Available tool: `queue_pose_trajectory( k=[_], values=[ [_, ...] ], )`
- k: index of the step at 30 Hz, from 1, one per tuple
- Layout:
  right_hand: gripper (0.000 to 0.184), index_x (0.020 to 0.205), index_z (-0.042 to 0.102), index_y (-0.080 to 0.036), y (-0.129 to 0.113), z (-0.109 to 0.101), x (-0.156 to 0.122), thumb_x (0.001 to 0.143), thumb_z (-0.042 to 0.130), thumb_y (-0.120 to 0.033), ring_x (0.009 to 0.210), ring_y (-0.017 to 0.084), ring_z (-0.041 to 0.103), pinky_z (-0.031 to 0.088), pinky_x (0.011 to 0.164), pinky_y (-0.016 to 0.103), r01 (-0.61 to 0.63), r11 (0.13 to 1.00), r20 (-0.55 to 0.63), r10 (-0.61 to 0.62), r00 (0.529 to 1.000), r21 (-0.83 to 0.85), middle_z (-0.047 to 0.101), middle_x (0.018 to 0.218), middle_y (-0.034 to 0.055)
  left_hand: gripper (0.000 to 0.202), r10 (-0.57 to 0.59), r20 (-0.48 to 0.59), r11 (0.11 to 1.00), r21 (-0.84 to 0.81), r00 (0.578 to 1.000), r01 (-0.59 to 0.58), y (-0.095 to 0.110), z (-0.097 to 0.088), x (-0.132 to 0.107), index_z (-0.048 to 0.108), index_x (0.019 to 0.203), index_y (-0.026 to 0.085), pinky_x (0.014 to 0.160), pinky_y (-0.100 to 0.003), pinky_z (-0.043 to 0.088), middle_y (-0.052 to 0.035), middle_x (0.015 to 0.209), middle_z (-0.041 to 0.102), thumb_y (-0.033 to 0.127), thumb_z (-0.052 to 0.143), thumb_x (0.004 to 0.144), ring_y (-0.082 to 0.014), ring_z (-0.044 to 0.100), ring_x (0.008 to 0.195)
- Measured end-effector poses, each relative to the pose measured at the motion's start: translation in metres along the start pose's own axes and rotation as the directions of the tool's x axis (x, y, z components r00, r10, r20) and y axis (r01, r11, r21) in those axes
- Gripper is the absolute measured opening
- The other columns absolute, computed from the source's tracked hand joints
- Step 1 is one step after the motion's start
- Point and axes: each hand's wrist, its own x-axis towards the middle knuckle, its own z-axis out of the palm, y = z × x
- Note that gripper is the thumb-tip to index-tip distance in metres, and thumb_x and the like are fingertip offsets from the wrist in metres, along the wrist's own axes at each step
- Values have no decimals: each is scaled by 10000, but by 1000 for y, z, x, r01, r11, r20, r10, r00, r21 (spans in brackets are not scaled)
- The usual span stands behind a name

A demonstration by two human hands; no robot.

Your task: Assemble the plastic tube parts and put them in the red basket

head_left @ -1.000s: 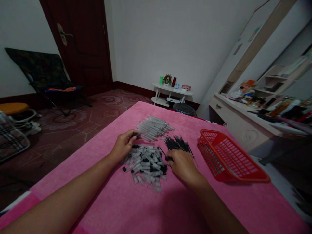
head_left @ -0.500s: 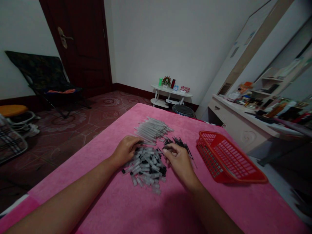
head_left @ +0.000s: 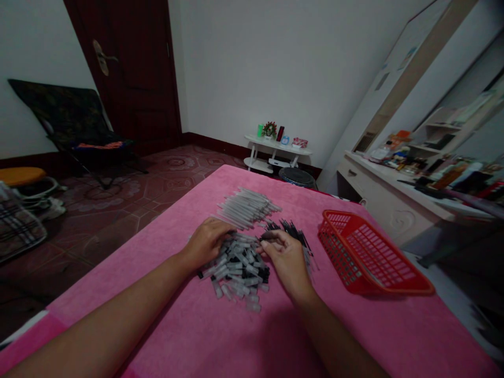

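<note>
Head camera looks down on a table under a pink cloth (head_left: 189, 336), with both bare forearms reaching in from 6 o'clock. At the centre lies a heap of short clear caps (head_left: 236, 270), some with black ends, loose and overlapping.

The left hand (head_left: 205, 244) lies palm down on the heap's 10 o'clock edge, fingers curled over the caps. Whether it grips any of them I cannot tell, since the fingertips are hidden.

The right hand (head_left: 288, 258) rests at the heap's 2 o'clock edge. Its thumb and forefinger are pinched together on a thin black stick (head_left: 268, 235), which points toward the left hand. The two hands are near each other but not touching.

A bundle of long clear tubes (head_left: 248, 206) lies side by side at 12 o'clock from the heap, just beyond the left knuckles. A spray of black sticks (head_left: 292, 230) sits at 1 o'clock, partly behind the right hand. A red basket (head_left: 374, 257) of open mesh stands at 3 o'clock, apart from the right hand.

Beyond the table, a dark door (head_left: 129, 68) shows at 11 o'clock and a small white shelf (head_left: 277, 147) at 12 o'clock.
</note>
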Motion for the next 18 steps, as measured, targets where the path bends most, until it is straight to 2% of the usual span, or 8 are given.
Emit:
queue_pose_trajectory(
  k=[3, 6, 10, 18],
  values=[
    [128, 800, 599, -171, 1, 1, 0, 717, 634, -262, 640, 166, 669, 511, 578, 245, 42, 998, 10, -42, 999, -38, 634, 714, 6, 204, 0, -5, 1000, 3, 1000, 1, 2, -1, 1, 644, 1009, 182, 811, -344, 447, -79, 915, 700, 165, 492, 874, -193, 618, 876],
    [82, 797, 606, -180, 4, 2, 0, 738, 600, -236, 662, 174, 674, 518, 603, 257, 96, 984, 13, -95, 995, -147, 650, 731, 18, 200, 0, 2, 1000, 6, 1000, 0, 4, -3, 2, 648, 1002, 179, 808, -345, 447, -81, 904, 700, 172, 496, 872, -197, 619, 878],
    [74, 810, 616, -194, 6, 0, -2, 767, 561, -219, 674, 175, 671, 529, 631, 270, 164, 945, 11, -168, 986, -284, 669, 765, 31, 207, 40, 6, 999, 24, 999, -40, 7, -5, 3, 643, 1017, 183, 798, -343, 444, -82, 894, 700, 165, 507, 862, -197, 619, 868],
    [109, 829, 647, -195, 8, -3, -4, 791, 546, -183, 735, 171, 649, 507, 691, 268, 305, 840, 23, -330, 944, -448, 686, 806, 38, 205, 112, 7, 991, 79, 994, -112, 8, -5, 3, 633, 1026, 172, 752, -335, 429, -76, 851, 706, 163, 499, 871, -181, 615, 787]
  ],
)
